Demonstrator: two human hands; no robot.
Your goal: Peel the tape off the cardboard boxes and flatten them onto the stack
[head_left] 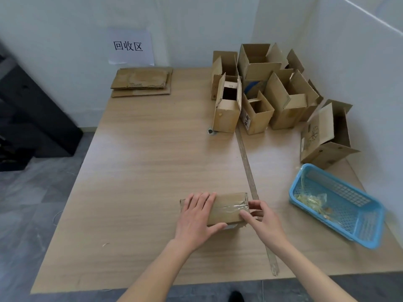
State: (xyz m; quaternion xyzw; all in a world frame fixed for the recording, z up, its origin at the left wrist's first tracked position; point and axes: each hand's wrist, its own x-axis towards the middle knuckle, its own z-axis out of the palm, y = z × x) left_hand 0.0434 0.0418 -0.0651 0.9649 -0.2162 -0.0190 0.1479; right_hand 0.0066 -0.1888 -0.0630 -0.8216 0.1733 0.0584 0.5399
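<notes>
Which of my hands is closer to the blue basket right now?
Right. The right hand is at the right end of the taped cardboard box, the end facing the blue basket. The left hand rests flat on the box's left part, farther from the basket.

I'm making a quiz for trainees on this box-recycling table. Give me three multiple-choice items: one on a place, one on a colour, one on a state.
1. Where is the stack of flattened cardboard?
A. far edge of the table, under the wall sign
B. inside the basket
C. on the floor

2. What colour is the basket?
A. red
B. blue
C. black

3. How is the small box under the hands?
A. flattened
B. open, flaps up
C. closed, tape across its top

Key: 1 A, it lies below the sign. 2 B, its mesh is blue. 3 C, the left hand rests on it while the right hand works at the shiny tape.
</notes>
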